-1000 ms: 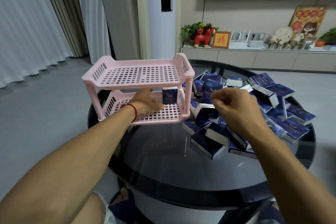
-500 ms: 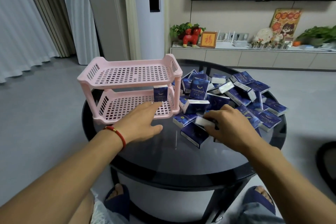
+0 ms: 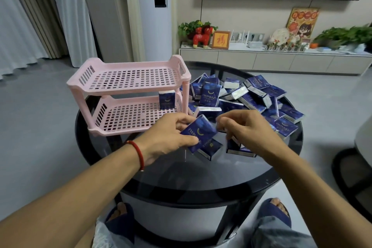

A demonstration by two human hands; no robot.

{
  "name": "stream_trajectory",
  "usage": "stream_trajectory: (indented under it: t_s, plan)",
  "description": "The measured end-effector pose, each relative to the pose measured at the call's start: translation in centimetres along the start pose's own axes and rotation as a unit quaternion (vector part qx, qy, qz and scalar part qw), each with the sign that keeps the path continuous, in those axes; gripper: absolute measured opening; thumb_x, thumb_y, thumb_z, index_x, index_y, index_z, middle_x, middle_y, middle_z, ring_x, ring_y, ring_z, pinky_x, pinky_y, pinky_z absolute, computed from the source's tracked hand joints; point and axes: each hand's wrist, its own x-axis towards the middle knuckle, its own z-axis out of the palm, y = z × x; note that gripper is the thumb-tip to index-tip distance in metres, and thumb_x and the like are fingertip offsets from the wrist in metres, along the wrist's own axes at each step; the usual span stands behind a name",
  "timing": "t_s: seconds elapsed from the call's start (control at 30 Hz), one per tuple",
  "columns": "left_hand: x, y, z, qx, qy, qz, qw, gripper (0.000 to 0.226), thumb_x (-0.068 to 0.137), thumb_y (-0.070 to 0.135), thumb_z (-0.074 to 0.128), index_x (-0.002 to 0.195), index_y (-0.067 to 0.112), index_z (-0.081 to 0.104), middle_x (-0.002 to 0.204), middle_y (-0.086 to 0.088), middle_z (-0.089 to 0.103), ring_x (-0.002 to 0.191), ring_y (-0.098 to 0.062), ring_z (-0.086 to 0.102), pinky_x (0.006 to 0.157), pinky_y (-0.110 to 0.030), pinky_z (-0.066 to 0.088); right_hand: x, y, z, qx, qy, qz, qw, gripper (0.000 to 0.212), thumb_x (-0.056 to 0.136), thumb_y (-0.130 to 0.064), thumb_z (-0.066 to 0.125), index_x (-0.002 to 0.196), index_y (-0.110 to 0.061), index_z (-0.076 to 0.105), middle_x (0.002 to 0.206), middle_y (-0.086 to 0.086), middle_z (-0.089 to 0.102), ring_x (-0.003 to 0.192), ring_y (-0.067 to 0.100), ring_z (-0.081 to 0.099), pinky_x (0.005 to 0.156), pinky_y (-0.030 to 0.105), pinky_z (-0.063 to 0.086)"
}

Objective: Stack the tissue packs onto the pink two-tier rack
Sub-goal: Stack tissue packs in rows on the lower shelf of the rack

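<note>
Up close, the left hand (image 3: pixel 171 137), a red cord bracelet (image 3: pixel 138 152) at its wrist, grips a dark blue plastic-wrapped tissue pack (image 3: pixel 198 132) between thumb and fingers, holding it tilted just above the round black glass table (image 3: pixel 201 177). The right hand (image 3: pixel 248 131) hovers beside it with fingers curled over the near edge of the heap of matching blue packs (image 3: pixel 251 96); whether it grasps one cannot be told. To the left stands the pink slotted plastic two-tier rack (image 3: pixel 128 78), its lower shelf holding one upright blue pack (image 3: pixel 166 100) at the right end. Beyond, a low white cabinet (image 3: pixel 261 60) lines the wall.
</note>
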Motion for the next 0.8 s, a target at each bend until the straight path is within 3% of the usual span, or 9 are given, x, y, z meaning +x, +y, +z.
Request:
stream_trajectory:
  t_s: [0.07, 0.17, 0.27, 0.37, 0.43, 0.53, 0.63, 0.73, 0.8]
  plan:
    - [0.0, -0.4, -0.9, 0.011, 0.033, -0.028, 0.999, 0.042, 0.077, -0.009, 0.077, 0.111, 0.014, 0.068, 0.098, -0.013, 0.076, 0.081, -0.015, 0.072, 0.071, -0.026, 0.061, 0.1, 0.8, -0.1, -0.147, 0.051, -0.052, 0.986, 0.014, 0.097, -0.029, 0.063, 0.1, -0.025, 0.076, 0.084, -0.014, 0.074, 0.076, 0.0, 0.066, 0.07, 0.029, 0.056]
    - [0.1, -1.1, -2.3, 0.006, 0.061, -0.059, 0.996, 0.04, 0.076, -0.013, 0.077, 0.104, 0.011, 0.064, 0.089, -0.011, 0.074, 0.064, -0.009, 0.068, 0.059, -0.023, 0.057, -0.4, 1.2, 1.2, -0.273, 0.007, -0.098, 0.957, 0.021, 0.094, -0.043, 0.063, 0.104, -0.027, 0.072, 0.096, -0.013, 0.07, 0.095, 0.012, 0.059, 0.075, 0.042, 0.056]
    - [0.1, -1.7, -3.3, -0.003, 0.071, -0.075, 0.995, 0.039, 0.076, -0.012, 0.078, 0.108, 0.006, 0.064, 0.086, -0.012, 0.076, 0.064, -0.014, 0.069, 0.06, -0.029, 0.058, -1.0, 1.0, 3.6, -0.403, -0.046, -0.117, 0.906, 0.045, 0.089, -0.061, 0.057, 0.113, -0.024, 0.064, 0.104, -0.005, 0.064, 0.105, 0.021, 0.048, 0.083, 0.037, 0.048]
    - [-0.1, -1.8, -3.7, -0.037, 0.081, -0.083, 0.993, 0.041, 0.08, -0.012, 0.077, 0.112, 0.008, 0.062, 0.089, -0.016, 0.076, 0.066, -0.019, 0.072, 0.054, -0.034, 0.06, -0.9, 0.8, 5.0, -0.469, -0.062, -0.11, 0.874, 0.052, 0.085, -0.057, 0.037, 0.117, -0.021, 0.058, 0.109, 0.001, 0.062, 0.108, 0.027, 0.048, 0.087, 0.038, 0.043]
    - [-0.3, -1.5, -3.7, -0.056, 0.085, -0.069, 0.992, 0.048, 0.082, -0.013, 0.074, 0.121, 0.012, 0.06, 0.095, -0.019, 0.075, 0.068, -0.021, 0.073, 0.052, -0.034, 0.06, -0.8, 0.1, 4.6, -0.413, -0.063, -0.091, 0.904, 0.064, 0.074, -0.057, 0.021, 0.108, -0.022, 0.062, 0.1, 0.002, 0.065, 0.101, 0.027, 0.054, 0.085, 0.04, 0.046]
    - [-0.4, -1.2, -3.6, -0.063, 0.087, -0.021, 0.994, 0.067, 0.083, -0.016, 0.07, 0.133, 0.026, 0.06, 0.107, -0.018, 0.072, 0.073, -0.022, 0.073, 0.055, -0.036, 0.062, -0.7, -0.9, 2.8, -0.099, -0.074, -0.023, 0.992, 0.049, 0.087, -0.049, 0.033, 0.092, -0.013, 0.065, 0.077, 0.009, 0.069, 0.073, 0.032, 0.064, 0.063, 0.039, 0.05]
    - [-0.8, -0.8, -3.1, -0.073, 0.034, -0.007, 0.997, 0.069, 0.083, -0.018, 0.066, 0.13, 0.031, 0.066, 0.114, -0.018, 0.07, 0.092, -0.035, 0.075, 0.066, -0.043, 0.065, -0.9, -1.5, 1.5, 0.181, -0.168, 0.095, 0.964, 0.039, 0.103, -0.031, 0.044, 0.097, 0.004, 0.062, 0.074, 0.025, 0.059, 0.05, 0.023, 0.056, 0.048, 0.031, 0.032]
    - [-1.0, -0.7, -2.4, -0.097, -0.056, -0.044, 0.993, 0.071, 0.083, -0.023, 0.052, 0.13, 0.028, 0.066, 0.118, -0.018, 0.073, 0.104, -0.039, 0.073, 0.075, -0.048, 0.065, -0.7, -1.1, 1.5, 0.224, -0.218, 0.131, 0.941, 0.043, 0.102, -0.042, 0.054, 0.1, -0.001, 0.068, 0.088, 0.023, 0.058, 0.069, 0.027, 0.049, 0.059, 0.03, 0.031]
    - [-1.1, -0.8, -2.1, -0.114, -0.1, -0.061, 0.987, 0.068, 0.084, -0.02, 0.05, 0.134, 0.024, 0.063, 0.125, -0.015, 0.071, 0.114, -0.04, 0.068, 0.089, -0.056, 0.06, -0.5, -0.8, 1.7, 0.215, -0.216, 0.127, 0.944, 0.05, 0.098, -0.046, 0.059, 0.099, 0.003, 0.066, 0.087, 0.021, 0.058, 0.069, 0.026, 0.047, 0.059, 0.028, 0.033]
